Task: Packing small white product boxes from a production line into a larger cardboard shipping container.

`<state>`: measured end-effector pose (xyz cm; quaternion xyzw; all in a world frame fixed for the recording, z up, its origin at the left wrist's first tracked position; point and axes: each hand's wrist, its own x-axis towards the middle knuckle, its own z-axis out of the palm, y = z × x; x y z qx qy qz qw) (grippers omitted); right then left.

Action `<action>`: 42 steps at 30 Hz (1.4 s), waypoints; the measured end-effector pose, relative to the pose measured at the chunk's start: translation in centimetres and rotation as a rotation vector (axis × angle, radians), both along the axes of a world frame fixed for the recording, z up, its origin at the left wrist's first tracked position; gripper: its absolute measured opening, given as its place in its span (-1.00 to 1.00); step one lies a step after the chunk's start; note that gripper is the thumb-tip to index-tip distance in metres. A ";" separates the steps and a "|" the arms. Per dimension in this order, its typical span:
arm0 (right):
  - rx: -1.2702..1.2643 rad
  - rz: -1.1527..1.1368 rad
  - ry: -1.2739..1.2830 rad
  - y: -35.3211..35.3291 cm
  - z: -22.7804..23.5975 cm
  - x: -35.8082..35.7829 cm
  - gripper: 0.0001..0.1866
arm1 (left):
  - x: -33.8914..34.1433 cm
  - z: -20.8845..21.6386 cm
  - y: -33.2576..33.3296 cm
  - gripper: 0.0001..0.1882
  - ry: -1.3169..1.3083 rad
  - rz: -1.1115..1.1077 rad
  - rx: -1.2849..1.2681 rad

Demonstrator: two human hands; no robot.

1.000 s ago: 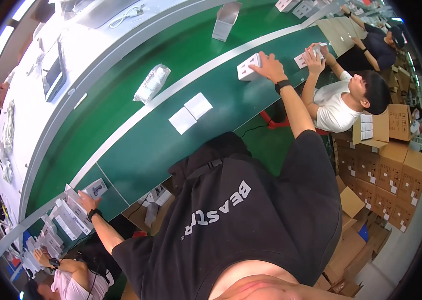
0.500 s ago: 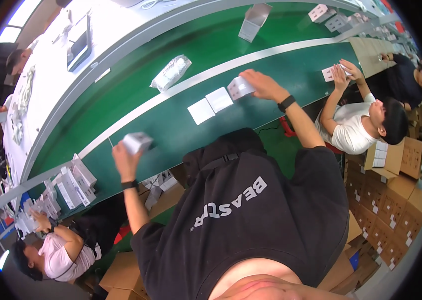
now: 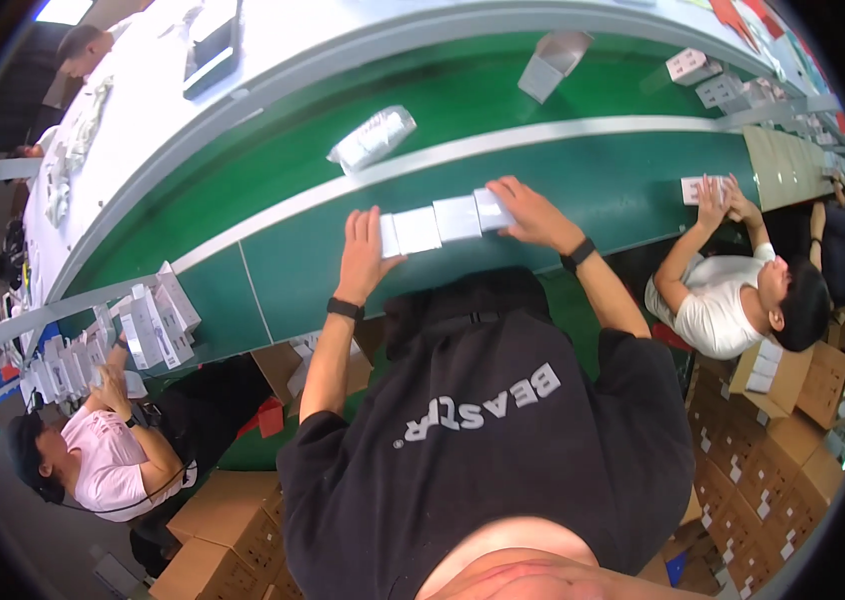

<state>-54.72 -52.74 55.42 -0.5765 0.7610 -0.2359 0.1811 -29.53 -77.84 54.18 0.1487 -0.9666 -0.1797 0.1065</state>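
Small white boxes stand side by side in a row on the green bench top (image 3: 323, 285). At the row's left end my left hand (image 3: 363, 252) grips a white box (image 3: 390, 236), fingers over its far side and thumb near its front. My right hand (image 3: 540, 218) is closed round the white box (image 3: 494, 210) at the right end. Between them sit two more white boxes, a left one (image 3: 417, 229) and a right one (image 3: 458, 218), seen from above. The boxes touch or nearly touch. My palms hide the outer sides of the end boxes.
Beyond the row lie a clear plastic-wrapped bundle (image 3: 373, 139) and an open white box (image 3: 553, 67). More boxes (image 3: 158, 325) stand at the left. One co-worker (image 3: 728, 290) handles a box at the right; another (image 3: 118, 445) works at the left. Brown cartons (image 3: 763, 480) are stacked behind.
My left hand has brought its box rightward to the left end of the row. My right hand's box now adjoins the other end. The view has shifted slightly.
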 end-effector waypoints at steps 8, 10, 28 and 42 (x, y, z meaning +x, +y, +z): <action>0.095 -0.148 0.015 0.3 0.6 1.7 -0.11 | -0.7 1.4 0.5 0.02 -0.075 -0.137 0.021; 0.080 -0.160 0.037 0.0 0.1 1.9 -0.10 | -0.6 0.1 0.4 0.00 -0.062 -0.049 -0.018; 0.406 -0.354 0.641 11.9 4.2 -14.3 0.17 | 0.0 -0.1 0.3 -0.08 -0.083 -0.031 0.002; 0.425 -0.310 0.190 7.4 1.3 -12.6 -0.10 | -0.7 1.2 0.8 -0.09 -0.102 0.033 -0.025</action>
